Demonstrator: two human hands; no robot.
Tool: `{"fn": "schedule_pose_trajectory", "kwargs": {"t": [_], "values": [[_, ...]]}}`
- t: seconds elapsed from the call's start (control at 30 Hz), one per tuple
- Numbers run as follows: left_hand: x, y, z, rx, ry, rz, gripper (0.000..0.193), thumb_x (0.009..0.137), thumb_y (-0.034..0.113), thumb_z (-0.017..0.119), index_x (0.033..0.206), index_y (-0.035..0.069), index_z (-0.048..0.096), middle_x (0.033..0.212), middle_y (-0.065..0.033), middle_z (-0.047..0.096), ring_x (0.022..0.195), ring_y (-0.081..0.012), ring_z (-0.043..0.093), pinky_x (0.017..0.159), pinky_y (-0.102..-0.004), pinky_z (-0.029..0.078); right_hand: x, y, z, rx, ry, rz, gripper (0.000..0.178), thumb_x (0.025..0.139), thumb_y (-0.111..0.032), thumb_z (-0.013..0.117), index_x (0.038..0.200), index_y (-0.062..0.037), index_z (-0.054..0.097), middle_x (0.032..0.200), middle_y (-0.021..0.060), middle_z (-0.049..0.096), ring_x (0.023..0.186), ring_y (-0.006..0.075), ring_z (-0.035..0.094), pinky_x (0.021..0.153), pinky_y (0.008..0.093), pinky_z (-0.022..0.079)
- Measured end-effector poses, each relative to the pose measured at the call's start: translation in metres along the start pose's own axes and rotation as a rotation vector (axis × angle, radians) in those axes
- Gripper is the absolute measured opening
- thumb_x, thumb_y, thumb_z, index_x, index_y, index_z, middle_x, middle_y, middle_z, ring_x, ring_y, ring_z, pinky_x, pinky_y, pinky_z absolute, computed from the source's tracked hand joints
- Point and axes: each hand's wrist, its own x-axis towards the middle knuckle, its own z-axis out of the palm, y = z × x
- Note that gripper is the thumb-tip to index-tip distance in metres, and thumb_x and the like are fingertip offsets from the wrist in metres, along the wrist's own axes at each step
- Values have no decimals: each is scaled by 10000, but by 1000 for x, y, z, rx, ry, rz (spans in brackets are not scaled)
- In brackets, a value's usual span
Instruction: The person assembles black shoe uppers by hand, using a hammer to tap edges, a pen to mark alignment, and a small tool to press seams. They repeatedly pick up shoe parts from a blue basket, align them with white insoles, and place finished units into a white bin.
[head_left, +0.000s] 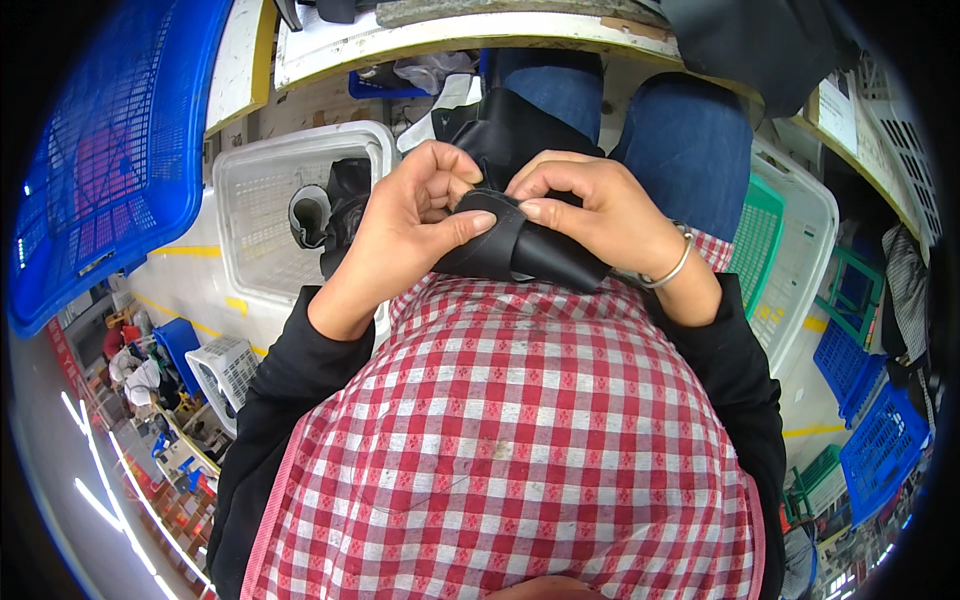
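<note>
In front of my apron, a black leather-like piece (pixel 555 258) lies folded across my lap, with a curved flap edge raised at its top. My left hand (pixel 425 210) pinches that edge between thumb and curled fingers. Close beside it, my right hand (pixel 595 205) grips the same edge with thumb and forefinger. A bracelet circles the right wrist. More black material (pixel 500 130) hangs beyond the hands, between my knees. Whether it joins the held piece is hidden. The fingertips cover any small part between them.
To my left stands a white plastic basket (pixel 226 240) holding black rolled pieces (pixel 345 200). A white basket (pixel 815 235) with a green basket (pixel 765 235) inside stands on the right. The worktable edge (pixel 450 48) runs ahead, and a large blue crate (pixel 110 190) juts in at upper left.
</note>
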Motion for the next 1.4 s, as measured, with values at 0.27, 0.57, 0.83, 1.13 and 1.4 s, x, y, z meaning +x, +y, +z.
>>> {"fn": "schedule_pose_trajectory", "kwargs": {"t": [0.27,0.57,0.83,1.13,1.4], "values": [[2,7,5,95,-8,-11,460,893,-86,730,1262,16,475,900,-18,645,864,-59,638,802,-203,506,20,-27,-9,-28,-183,30,379,870,-118,813,1195,-37,636,1053,103,741,1014,190,702,910,323,542],[23,45,-40,50,-369,-17,336,1001,160,677,1272,28,528,942,-72,702,892,-154,738,729,-266,594,-3,-54,-27,-451,-81,131,303,765,-197,890,862,-26,659,697,96,632,644,241,643,642,341,483],[63,49,-12,239,-492,369,393,904,137,780,1282,59,708,1453,-159,580,1048,-161,657,806,-322,638,-83,-71,-35,-117,377,184,155,848,-34,837,834,-31,682,788,-31,649,756,37,580,688,221,475],[88,113,-13,888,-822,669,406,791,290,858,1134,89,774,1296,-78,676,1241,-273,539,1064,-409,427,-48,-37,8,578,410,-58,183,890,-7,808,883,-61,633,858,-10,696,787,41,620,728,198,507],[106,103,6,535,-900,207,211,868,42,802,1068,-19,769,941,-87,767,844,-151,723,787,-283,568,-58,-58,-37,-162,226,13,230,851,-168,857,909,-38,676,834,29,712,756,139,654,711,283,504]]}}
